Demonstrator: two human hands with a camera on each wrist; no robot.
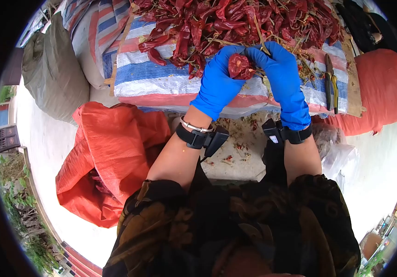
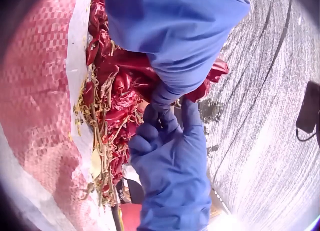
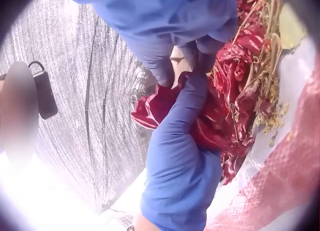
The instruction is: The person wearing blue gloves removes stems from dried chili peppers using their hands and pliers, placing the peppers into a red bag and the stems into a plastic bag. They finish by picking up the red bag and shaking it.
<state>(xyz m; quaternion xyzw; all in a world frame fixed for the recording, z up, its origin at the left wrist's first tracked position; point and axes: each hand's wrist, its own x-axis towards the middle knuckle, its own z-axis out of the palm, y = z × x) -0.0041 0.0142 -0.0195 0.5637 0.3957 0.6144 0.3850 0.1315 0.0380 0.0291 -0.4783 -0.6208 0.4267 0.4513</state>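
In the head view my left hand [image 1: 219, 85], in a blue glove, grips dried red chili peppers [image 1: 241, 67], their wrinkled ends showing past the thumb. The left wrist view shows glossy red pods [image 2: 215, 75] sticking out on both sides of that hand. My right hand [image 1: 281, 69], gloved alike, meets the left fingertips over the peppers. Its thumb and curled fingers [image 3: 162, 70] pinch at the stem end, which the gloves mostly hide. Just beyond both hands lies a heap of dried chilies [image 1: 226, 23] on a striped woven sheet [image 1: 161, 85].
Pliers [image 1: 331, 83] with yellow-and-black handles lie at the sheet's right. Loose stems [image 2: 102, 146] litter the heap's edge. An opened red sack [image 1: 110, 143] stands left below, with full sacks, one grey [image 1: 53, 69] and one red [image 1: 387, 92], at either side.
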